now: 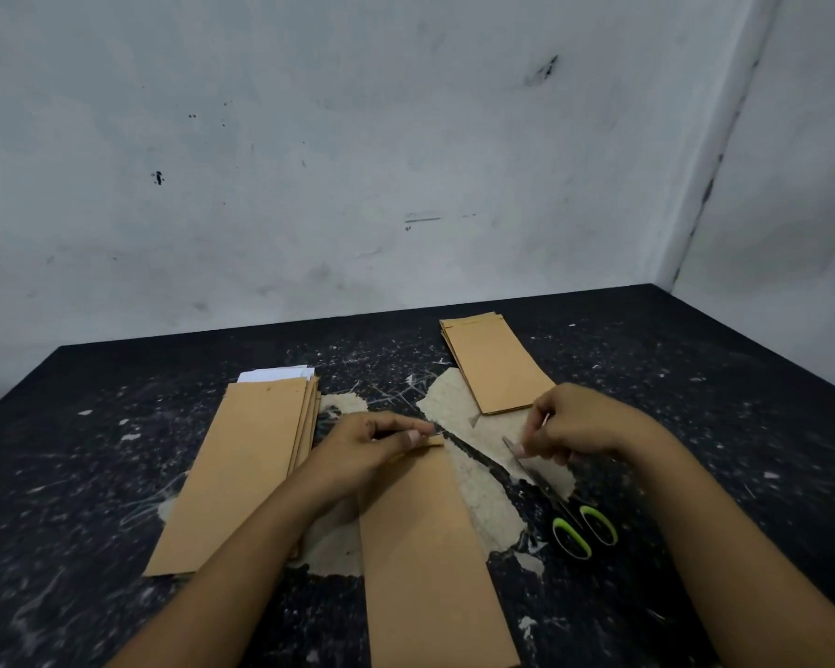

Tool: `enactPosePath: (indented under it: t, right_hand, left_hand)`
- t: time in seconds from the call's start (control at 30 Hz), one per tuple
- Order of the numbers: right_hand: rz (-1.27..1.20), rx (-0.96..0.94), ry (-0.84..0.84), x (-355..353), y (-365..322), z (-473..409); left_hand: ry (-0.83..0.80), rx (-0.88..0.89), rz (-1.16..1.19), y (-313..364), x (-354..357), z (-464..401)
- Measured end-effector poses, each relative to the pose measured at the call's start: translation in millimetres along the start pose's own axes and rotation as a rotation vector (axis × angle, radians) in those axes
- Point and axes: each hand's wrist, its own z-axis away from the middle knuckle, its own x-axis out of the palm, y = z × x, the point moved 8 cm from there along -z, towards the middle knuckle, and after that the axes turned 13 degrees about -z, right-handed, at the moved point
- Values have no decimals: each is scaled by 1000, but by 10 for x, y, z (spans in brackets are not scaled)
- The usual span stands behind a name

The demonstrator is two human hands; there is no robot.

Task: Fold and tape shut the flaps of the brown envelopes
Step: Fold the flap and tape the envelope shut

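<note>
A brown envelope [425, 556] lies lengthwise in front of me on the black table [116, 426]. My left hand [372, 443] pinches its folded flap [430, 443] at the far end. My right hand [579, 424] is to the right of the flap, thumb and forefinger pinching a small pale clear strip [514, 445] that looks like tape, just above a scissor blade. The green-handled scissors [582, 530] lie open on the table, blades pointing towards the flap.
A stack of brown envelopes [242, 470] with white paper showing at the top lies to the left. A second, smaller stack [497, 364] lies at the back right. Worn pale patches mark the table's middle. A grey wall closes off the far edge and the right side.
</note>
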Motion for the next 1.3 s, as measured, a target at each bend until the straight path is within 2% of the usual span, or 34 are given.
enactPosePath:
  t: [0.1, 0.2, 0.3, 0.5, 0.63, 0.73, 0.83, 0.97, 1.13, 1.3]
  right_hand:
    - [108, 81, -68, 57, 133, 238]
    - [227, 161, -91, 110, 249, 468]
    - [313, 157, -35, 142, 249, 611]
    - [517, 76, 198, 209, 188, 733]
    - [561, 61, 180, 253, 196, 716]
    - [450, 79, 118, 153, 252, 708]
    - [157, 108, -68, 79, 319, 738]
    - [-134, -2, -300, 7, 303, 715]
    - [-197, -93, -476, 43, 269, 618]
    - [-169, -118, -534, 106, 210, 582]
  left_hand:
    - [-21, -2, 97, 76, 100, 38]
    - [-25, 26, 80, 163, 205, 86]
    - [24, 42, 74, 228, 231, 112]
    - [159, 134, 139, 343, 114, 196]
    - [192, 134, 145, 339, 72, 203]
    - [186, 131, 178, 337, 64, 210]
    - [170, 124, 190, 334, 45, 204]
    - [119, 97, 201, 278, 38, 174]
    - [84, 41, 251, 192, 33, 155]
    - [4, -1, 245, 152, 98, 146]
